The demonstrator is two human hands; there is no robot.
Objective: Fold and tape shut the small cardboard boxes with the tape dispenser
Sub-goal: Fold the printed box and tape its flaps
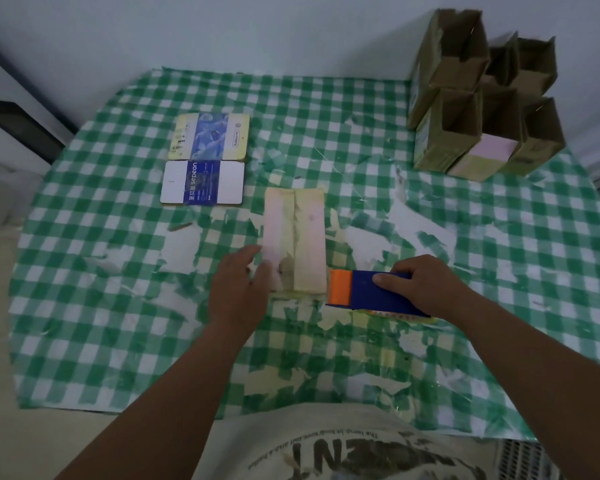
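A small pale cardboard box lies closed on the checked tablecloth at the table's middle, its two top flaps meeting along a centre seam. My left hand rests against the box's near left corner, fingers fairly straight on the flap. My right hand grips the blue tape dispenser, whose orange front end sits just right of the box's near right corner.
Several open brown boxes stand stacked at the back right corner. Two flattened printed cartons lie at the back left. The green-and-white tablecloth is torn and patched with tape scraps. A wall runs behind the table.
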